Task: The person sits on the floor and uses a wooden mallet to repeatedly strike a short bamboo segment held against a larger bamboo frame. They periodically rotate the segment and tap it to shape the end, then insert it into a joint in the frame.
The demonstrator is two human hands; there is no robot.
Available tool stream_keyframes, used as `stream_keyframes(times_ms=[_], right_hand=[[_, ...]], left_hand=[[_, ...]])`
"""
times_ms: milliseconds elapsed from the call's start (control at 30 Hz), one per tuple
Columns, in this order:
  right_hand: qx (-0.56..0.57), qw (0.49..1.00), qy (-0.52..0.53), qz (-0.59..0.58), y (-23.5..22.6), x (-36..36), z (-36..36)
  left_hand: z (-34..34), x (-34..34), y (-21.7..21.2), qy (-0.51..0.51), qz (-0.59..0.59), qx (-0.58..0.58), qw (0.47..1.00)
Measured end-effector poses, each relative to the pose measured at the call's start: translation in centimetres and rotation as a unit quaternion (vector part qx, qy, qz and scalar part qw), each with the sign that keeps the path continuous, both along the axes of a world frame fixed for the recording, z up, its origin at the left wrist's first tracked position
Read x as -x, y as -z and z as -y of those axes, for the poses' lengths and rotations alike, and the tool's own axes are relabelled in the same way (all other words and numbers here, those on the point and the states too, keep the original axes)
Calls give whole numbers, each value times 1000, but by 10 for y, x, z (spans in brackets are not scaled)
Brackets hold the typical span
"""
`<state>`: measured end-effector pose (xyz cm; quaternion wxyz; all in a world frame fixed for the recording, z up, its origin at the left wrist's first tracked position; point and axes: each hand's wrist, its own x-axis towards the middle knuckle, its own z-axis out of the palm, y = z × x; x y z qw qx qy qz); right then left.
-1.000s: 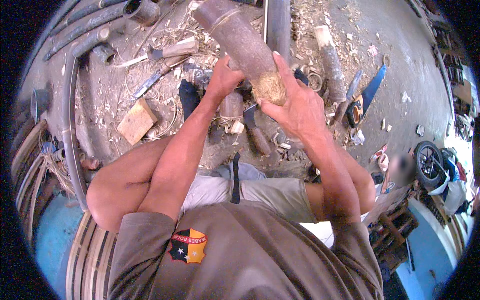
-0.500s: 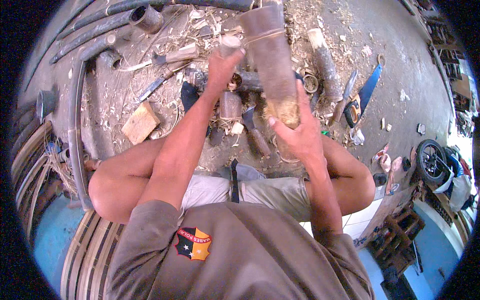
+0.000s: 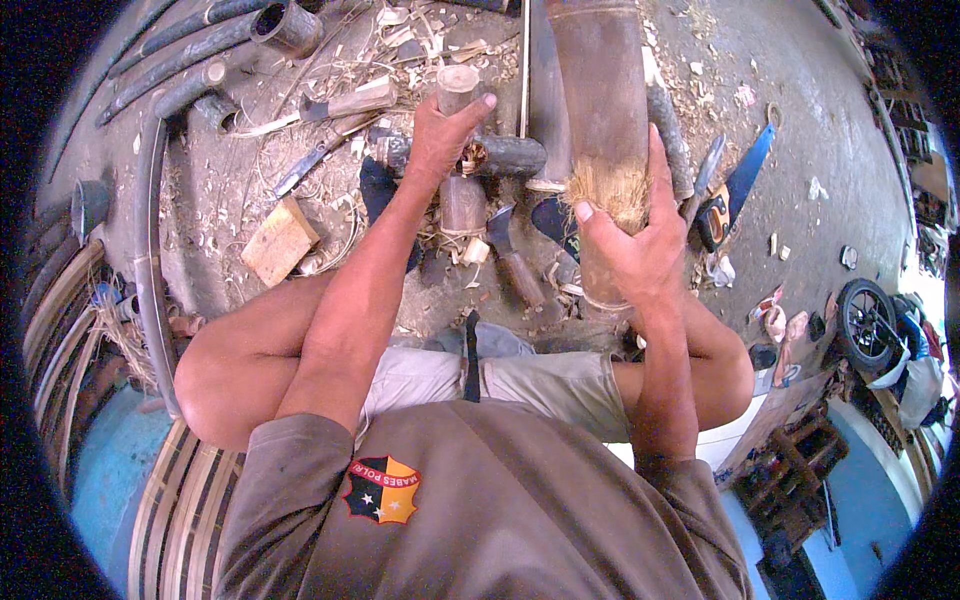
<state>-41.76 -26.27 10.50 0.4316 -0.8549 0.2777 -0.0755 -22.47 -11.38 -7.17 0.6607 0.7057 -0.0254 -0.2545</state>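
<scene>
The right hand [image 3: 642,250] grips the frayed lower end of a thick bamboo tube [image 3: 606,95], which slants up to the top edge. The left hand [image 3: 440,138] touches a short wooden post [image 3: 458,86]; its fingers are mostly hidden, so I cannot tell whether they close around it. A handsaw [image 3: 748,178] lies right of the tube.

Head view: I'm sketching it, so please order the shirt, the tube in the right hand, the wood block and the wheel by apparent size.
1. Shirt
2. Tube
3. Wood block and wheel: too alike to rank.
</scene>
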Motion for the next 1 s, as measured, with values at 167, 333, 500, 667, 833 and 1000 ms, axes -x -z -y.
stream_keyframes(times_ms=[167,333,500,667,833,1000], right_hand=[[39,997,-21,69,-15,-27,6],[164,943,-167,-237,20,-50,-4],[39,993,-79,-78,12,-32,-19],[11,971,-67,-230,8,-5,-21],[-22,998,15,-53,5,22,-21],[-13,999,30,9,1,15,-10]], left_hand=[[1,3,-6,6,-1,26,1000],[0,0,5,78,-12,-10,997],[-5,37,9,137,47,106,984],[3,32,0,80,91,-11,993],[15,-14,10,-94,120,81,985],[14,8,0,-48,53,40,997]])
